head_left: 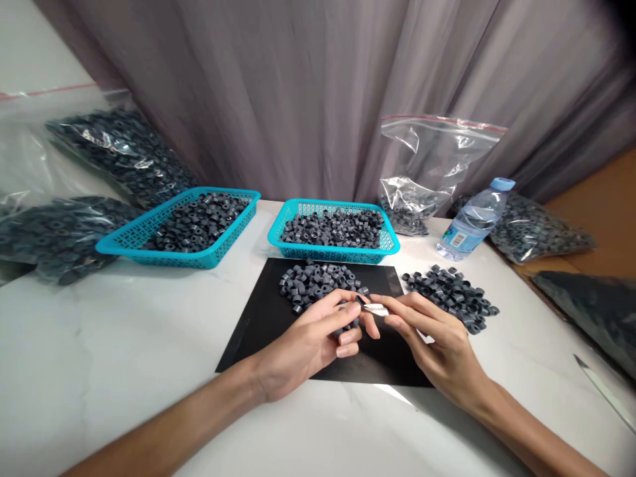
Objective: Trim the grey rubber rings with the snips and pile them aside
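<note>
Between the thumb and forefinger of my left hand (315, 328) is a small dark grey cylindrical piece (360, 302). A few more such pieces (344, 328) sit in the curl of its other fingers. My right hand (437, 334) is closed on a small blade-like tool (376, 309), whitish and silvery, with its tip against the piece in my left hand. Both hands are over a black mat (318, 368). Just behind my left hand, a pile of hollow grey pieces (318, 281) lies on the mat. Thin dark rings (450, 295) are heaped to the right of it.
Turquoise baskets, one at left (218, 255) and one in the middle (338, 255), hold many grey pieces. Filled plastic bags (124, 152) stand at left, and a zip bag (422, 159) at back right. A water bottle (474, 222) and a knife (603, 391) are on the right.
</note>
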The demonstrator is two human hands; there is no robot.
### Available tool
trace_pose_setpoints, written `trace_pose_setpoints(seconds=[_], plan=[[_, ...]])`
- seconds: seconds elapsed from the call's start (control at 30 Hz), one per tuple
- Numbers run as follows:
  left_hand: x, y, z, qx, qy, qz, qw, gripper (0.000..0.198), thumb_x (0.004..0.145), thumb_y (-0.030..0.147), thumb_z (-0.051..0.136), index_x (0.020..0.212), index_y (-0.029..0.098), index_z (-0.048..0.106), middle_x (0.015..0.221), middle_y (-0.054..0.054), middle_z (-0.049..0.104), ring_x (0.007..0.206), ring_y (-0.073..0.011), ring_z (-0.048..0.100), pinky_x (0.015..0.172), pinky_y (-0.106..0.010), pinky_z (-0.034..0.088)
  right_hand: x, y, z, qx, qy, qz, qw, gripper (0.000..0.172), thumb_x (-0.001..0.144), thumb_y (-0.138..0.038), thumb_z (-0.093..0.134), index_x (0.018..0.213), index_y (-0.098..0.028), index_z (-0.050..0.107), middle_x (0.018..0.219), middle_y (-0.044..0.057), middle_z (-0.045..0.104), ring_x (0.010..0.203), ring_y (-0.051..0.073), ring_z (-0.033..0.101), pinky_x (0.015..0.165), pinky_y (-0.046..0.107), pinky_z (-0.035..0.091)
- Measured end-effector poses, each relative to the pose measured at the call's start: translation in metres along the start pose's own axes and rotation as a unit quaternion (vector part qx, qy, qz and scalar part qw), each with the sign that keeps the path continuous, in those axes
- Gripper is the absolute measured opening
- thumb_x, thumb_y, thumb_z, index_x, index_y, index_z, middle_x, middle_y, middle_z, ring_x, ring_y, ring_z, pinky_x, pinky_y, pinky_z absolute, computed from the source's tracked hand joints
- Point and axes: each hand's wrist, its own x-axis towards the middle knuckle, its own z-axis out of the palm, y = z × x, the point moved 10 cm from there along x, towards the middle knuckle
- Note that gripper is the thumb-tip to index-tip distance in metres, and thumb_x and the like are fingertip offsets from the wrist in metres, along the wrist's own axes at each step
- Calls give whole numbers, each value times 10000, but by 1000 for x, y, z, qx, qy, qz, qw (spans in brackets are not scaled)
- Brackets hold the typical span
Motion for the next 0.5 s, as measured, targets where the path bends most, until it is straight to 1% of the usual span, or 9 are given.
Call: trace_pose_setpoints(seconds=[0.27, 0.5], plan=[[0, -1, 0, -6, 5, -5, 1000, 159, 960, 305, 624, 1019, 160, 596, 903, -58, 616, 670, -96, 380, 619, -264, 284, -3, 5, 4, 9, -14, 8, 1000, 343, 1002, -144, 527, 1324, -183, 639, 976, 95, 685, 775, 153, 646, 686, 281, 529], [0, -3, 0, 7, -1, -8, 1000, 157, 984, 303, 580, 1029, 153, 593, 901, -48, 601, 666, -90, 367, 626, -256, 288, -5, 4, 4, 5, -14, 4, 1000, 343, 998, -128, 531, 1318, -183, 641, 981, 98, 681, 801, 160, 640, 706, 289, 521]])
